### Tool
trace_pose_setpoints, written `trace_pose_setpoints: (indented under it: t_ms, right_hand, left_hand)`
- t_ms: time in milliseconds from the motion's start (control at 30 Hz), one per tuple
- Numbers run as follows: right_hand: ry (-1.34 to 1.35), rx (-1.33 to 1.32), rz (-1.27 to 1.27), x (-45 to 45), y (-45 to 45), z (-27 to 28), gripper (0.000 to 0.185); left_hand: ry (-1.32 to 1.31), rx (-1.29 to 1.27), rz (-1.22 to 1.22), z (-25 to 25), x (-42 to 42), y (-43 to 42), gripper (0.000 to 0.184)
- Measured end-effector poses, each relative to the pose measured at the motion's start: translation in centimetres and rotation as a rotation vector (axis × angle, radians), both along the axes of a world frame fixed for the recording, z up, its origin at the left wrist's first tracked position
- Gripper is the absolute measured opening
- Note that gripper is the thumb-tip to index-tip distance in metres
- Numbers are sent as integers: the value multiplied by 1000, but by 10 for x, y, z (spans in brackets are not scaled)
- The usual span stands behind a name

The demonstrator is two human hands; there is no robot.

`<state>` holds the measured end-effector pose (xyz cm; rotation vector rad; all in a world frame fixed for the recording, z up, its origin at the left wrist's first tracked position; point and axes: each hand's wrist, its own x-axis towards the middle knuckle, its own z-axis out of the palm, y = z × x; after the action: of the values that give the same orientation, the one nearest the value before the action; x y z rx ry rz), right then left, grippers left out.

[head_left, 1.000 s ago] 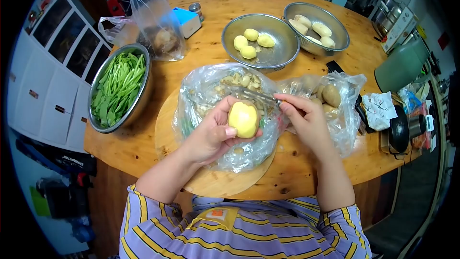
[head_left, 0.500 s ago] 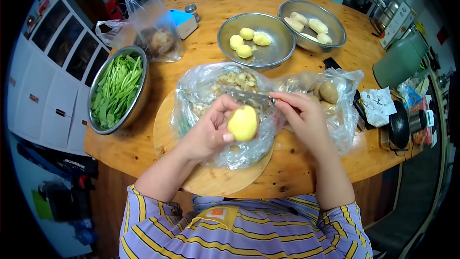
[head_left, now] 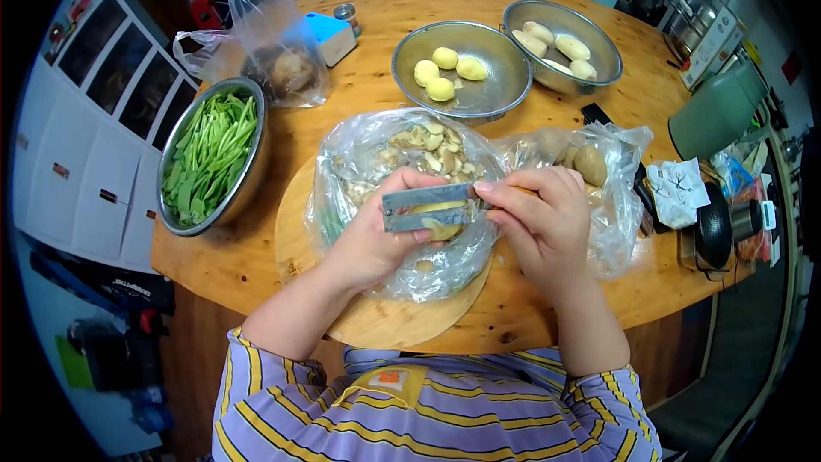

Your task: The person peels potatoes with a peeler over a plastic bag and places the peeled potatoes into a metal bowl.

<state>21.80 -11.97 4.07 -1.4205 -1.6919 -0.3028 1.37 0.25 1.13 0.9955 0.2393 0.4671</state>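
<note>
My left hand (head_left: 376, 231) cups the potato (head_left: 445, 232), apparently mostly peeled; my right hand (head_left: 543, 214) pinches the peeler (head_left: 428, 221) by its handle, blade across it. Beyond my hands, the near colander (head_left: 500, 96) holds four peeled potatoes (head_left: 440, 89), the far colander (head_left: 609, 51) pale oblong vegetables (head_left: 573, 49). Unpeeled ones (head_left: 590, 164) wait in the clear bag (head_left: 629, 154) beside my right hand; peelings (head_left: 440, 145) lie in the bag beneath both. Left of my left hand, a bowl (head_left: 260, 145) holds greens (head_left: 209, 158).

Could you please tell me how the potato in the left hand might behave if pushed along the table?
The potato would probably roll, since its visible lower edge is rounded. Its bare yellow flesh, seen through the peeler, may make it slippery.
</note>
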Motion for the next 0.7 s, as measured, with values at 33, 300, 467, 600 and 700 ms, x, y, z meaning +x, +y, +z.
trace_pose_setpoints:
  t_ms: [33,300,467,600,700]
  right_hand:
    - [-12,5,-3,-1,0,1,32]
    - [-20,17,-35,-4,-2,2,32]
    - [65,-35,-47,-3,-2,1,28]
    - [308,-285,-53,21,4,-17,24]
    - [592,-405,-21,18,0,-11,23]
  left_hand:
    - [-12,35,14,-2,0,-1,54]
    - [53,110,56,-1,0,-1,61]
    - [47,84,124,0,2,-5,61]
    - [0,130,115,-3,1,-2,56]
    - [-26,140,117,-8,1,2,55]
